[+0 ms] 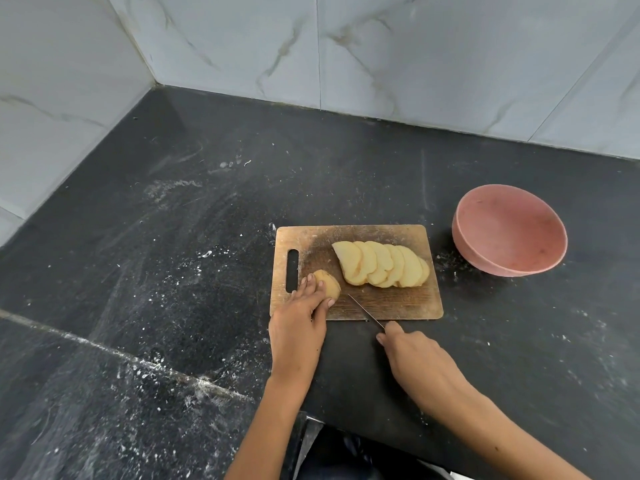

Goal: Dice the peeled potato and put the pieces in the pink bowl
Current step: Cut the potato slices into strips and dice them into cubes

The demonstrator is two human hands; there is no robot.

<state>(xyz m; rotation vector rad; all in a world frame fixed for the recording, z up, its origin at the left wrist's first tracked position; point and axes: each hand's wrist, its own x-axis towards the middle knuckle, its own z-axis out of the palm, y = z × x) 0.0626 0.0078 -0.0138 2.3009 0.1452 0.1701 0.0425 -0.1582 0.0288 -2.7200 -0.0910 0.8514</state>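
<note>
The uncut end of the peeled potato point(327, 285) sat at about eight o'clock on the wooden cutting board point(398, 304), near the handle slot. The left hand point(300, 318) pinned it there, fingers laid over the top and thumb curled against its near side. Fanned slices point(381, 264) leaned on one another toward three o'clock from that stub, overlapping across the middle of the board. None were diced yet, and the pink bowl point(509, 230), standing off the board at about two o'clock, looked empty.

The right hand point(412, 358) held the knife point(365, 310) by its handle, fingers wrapped round it, at five o'clock from the stub. The thin blade angled up toward the potato, its tip just short of the left thumb; whether the edge touched the board could not be told.

The main risk seemed to be that thumb. The remaining piece was small and rounded, so it could roll or slip under pressure and bring the blade onto the fingertips crowded over it. The slices could also slide apart when stacked for cross-cuts, giving uneven pieces or sending some onto the dusty black counter point(173, 271). The bowl stood apart from the board, so bits might drop during transfer.
</note>
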